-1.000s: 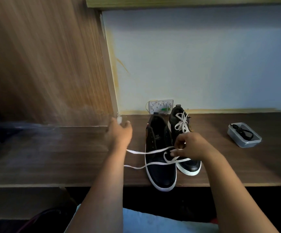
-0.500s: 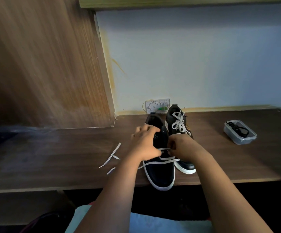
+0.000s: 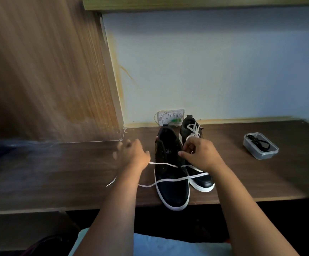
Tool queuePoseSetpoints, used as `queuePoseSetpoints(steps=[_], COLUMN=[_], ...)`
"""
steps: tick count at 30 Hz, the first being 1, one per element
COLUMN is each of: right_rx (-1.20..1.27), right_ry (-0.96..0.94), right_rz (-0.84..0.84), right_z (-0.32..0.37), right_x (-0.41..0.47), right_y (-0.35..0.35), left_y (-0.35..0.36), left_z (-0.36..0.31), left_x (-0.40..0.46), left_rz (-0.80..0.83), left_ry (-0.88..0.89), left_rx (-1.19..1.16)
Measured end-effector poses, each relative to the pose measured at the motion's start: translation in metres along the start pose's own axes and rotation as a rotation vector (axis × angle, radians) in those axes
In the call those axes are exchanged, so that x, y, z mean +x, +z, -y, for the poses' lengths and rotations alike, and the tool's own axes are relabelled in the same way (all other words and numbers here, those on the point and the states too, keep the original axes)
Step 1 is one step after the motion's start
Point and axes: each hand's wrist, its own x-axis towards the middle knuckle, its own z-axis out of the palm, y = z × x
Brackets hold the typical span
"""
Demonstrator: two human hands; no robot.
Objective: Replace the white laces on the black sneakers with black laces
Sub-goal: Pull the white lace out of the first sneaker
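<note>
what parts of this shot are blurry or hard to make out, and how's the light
Head view: the left hand is motion-smeared at its fingers; the wooden panel streaks toward the wide-angle edge; dim bluish light leaves the near sneaker almost detail-less; the white lace and the plastic box stay fairly crisp.

Bench [image 3: 242, 182]: you have dark wood grain, smooth, faintly sheened.
Sneakers [image 3: 172, 191]: you see black uppers, smooth and matt, with white rubbery soles.
Lace [image 3: 170, 180]: flat white woven cloth.
Tub [image 3: 260, 148]: clear, glossy plastic.
Panel [image 3: 48, 71]: on your left, brown wood-grain laminate, slightly shiny.
Wall [image 3: 214, 61]: matt pale paint, stained yellow at the edge.
</note>
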Motion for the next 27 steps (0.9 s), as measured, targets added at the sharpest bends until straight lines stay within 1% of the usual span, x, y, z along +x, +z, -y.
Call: queuePoseSetpoints(steps=[3, 4, 6, 8, 10, 13, 16, 17, 18, 19, 21, 22, 23, 24, 25, 26, 27], right_rx=[-0.160, -0.212, -0.264, -0.201, -0.107, 0.068, 0.127, 0.136, 0.147, 0.161, 0.184, 0.187, 0.183, 0.175, 0.163, 0.157, 0.152], right_ry=[0.035, 0.033, 0.034, 0.095, 0.157, 0.242, 0.268, 0.270, 0.275, 0.283, 0.293, 0.292, 0.289, 0.286, 0.283, 0.280, 0.280], right_rz=[0.007, -0.007, -0.011, -0.009, -0.007, 0.046, 0.097, 0.102, 0.104, 0.104, 0.109, 0.112, 0.116, 0.120, 0.124, 0.128, 0.132], right_z=[0.004, 0.005, 0.006, 0.002, -0.004, -0.012, -0.021, -0.024, -0.027, -0.029, -0.031, -0.032, -0.033, -0.033, -0.033, -0.032, -0.032], right_x=[-0.002, -0.003, -0.003, 0.000, 0.004, 0.006, 0.009, 0.010, 0.010, 0.010, 0.010, 0.011, 0.011, 0.011, 0.012, 0.012, 0.012], right_y=[0.015, 0.020, 0.024, 0.021, 0.015, 0.010, 0.009, 0.008, 0.008, 0.007, 0.006, 0.006, 0.006, 0.005, 0.006, 0.006, 0.006], left_y=[0.007, 0.011, 0.020, 0.027, 0.032, 0.041, 0.057, 0.057, 0.058, 0.051, 0.025, 0.014, 0.006, 0.001, -0.001, 0.000, 0.001], left_z=[-0.017, -0.024, -0.032, -0.033, -0.035, -0.041, -0.040, -0.041, -0.042, -0.042, -0.041, -0.036, -0.028, -0.017, -0.008, -0.002, -0.001], left_x=[-0.009, -0.012, -0.017, -0.019, -0.020, -0.023, -0.024, -0.022, -0.018, -0.016, -0.010, -0.006, -0.003, 0.001, 0.003, 0.004, 0.002], left_rz=[0.050, 0.070, 0.084, 0.053, 0.028, 0.106, 0.118, 0.081, 0.018, -0.055, -0.166, -0.228, -0.310, -0.389, -0.415, -0.381, -0.314], left_ry=[0.293, 0.358, 0.422, 0.470, 0.520, 0.575, 0.611, 0.594, 0.535, 0.431, 0.087, -0.075, -0.195, -0.246, -0.234, -0.175, -0.095], left_rx=[-0.040, -0.038, -0.009, -0.019, -0.090, -0.090, -0.091, -0.138, -0.240, -0.415, -0.864, -0.961, -0.862, -0.622, -0.388, -0.229, -0.156])
